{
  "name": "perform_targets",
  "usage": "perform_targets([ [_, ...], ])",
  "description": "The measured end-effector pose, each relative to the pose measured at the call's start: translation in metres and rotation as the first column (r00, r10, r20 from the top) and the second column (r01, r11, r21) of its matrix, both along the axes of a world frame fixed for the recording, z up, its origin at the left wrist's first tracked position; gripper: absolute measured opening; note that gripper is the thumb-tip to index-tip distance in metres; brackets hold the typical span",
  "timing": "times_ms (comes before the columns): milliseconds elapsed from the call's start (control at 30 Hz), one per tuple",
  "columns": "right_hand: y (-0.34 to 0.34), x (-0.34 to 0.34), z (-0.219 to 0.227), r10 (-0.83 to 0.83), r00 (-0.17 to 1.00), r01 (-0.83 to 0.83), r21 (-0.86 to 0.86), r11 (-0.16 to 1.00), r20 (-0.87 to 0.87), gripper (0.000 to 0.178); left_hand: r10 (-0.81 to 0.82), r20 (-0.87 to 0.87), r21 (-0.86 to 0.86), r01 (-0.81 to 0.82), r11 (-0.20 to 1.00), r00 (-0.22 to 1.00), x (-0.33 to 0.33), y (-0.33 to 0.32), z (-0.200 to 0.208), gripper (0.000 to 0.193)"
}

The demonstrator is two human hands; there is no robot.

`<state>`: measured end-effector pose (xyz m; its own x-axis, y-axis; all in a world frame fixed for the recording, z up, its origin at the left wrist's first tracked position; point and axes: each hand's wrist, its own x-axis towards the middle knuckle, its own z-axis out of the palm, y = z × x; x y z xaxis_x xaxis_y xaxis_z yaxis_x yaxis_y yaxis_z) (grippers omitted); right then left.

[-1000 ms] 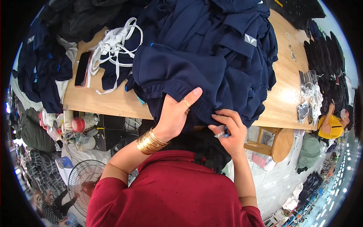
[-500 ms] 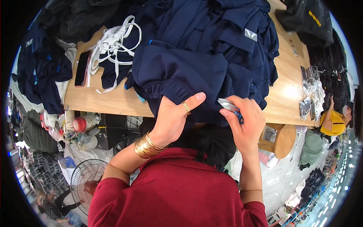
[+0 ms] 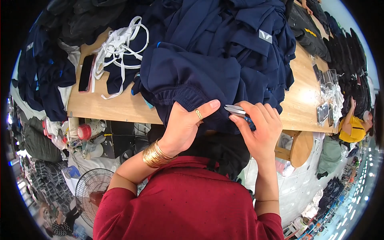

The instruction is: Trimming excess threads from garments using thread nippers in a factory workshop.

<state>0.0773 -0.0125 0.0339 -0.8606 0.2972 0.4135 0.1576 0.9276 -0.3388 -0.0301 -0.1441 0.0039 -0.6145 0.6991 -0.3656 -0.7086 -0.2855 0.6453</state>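
Observation:
A navy blue garment (image 3: 192, 70) with a gathered elastic edge lies over the near side of the table, its lower part hanging off the front. My left hand (image 3: 186, 124) grips it at the gathers, thumb on top and the other fingers hidden under the cloth. In my right hand (image 3: 262, 126) is a small pair of thread snips (image 3: 236, 111), silver-bladed with a bit of blue at the grip. Their blades point left toward my left thumb, apart from it and slightly parted. A large heap of navy garments (image 3: 224, 24) lies just beyond.
White cords (image 3: 122, 42) lie tangled at the left beside a phone (image 3: 86, 73). Small clear packets (image 3: 330, 94) sit at the table's right end. A standing fan (image 3: 94, 190) is low on the left, a wooden stool (image 3: 302, 148) low on the right. A person in yellow (image 3: 352, 129) is far right.
My right hand has turned a little, and the snips have shifted left, their blades now parted. At the upper right, the black garment has moved, and another person's hand shows there.

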Motion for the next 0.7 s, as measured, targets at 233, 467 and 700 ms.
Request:
perform_targets([
  [233,0.003,-0.002,0.002,-0.009,1.0,0.009,-0.001,1.0,0.012,0.024,-0.021,0.025,0.021,0.02,1.0,0.999,-0.002,0.006,0.006,0.006],
  [467,-0.003,-0.016,0.009,0.043,0.999,-0.043,-0.003,0.999,-0.007,0.022,-0.046,-0.093,-0.059,0.041,0.997,0.995,-0.01,-0.005,0.011,0.006],
  [700,-0.008,0.007,-0.007,-0.02,1.0,0.024,-0.245,0.969,0.02,0.017,-0.109,-0.125,-0.111,0.096,0.989,0.986,0.002,-0.008,-0.014,0.041],
])
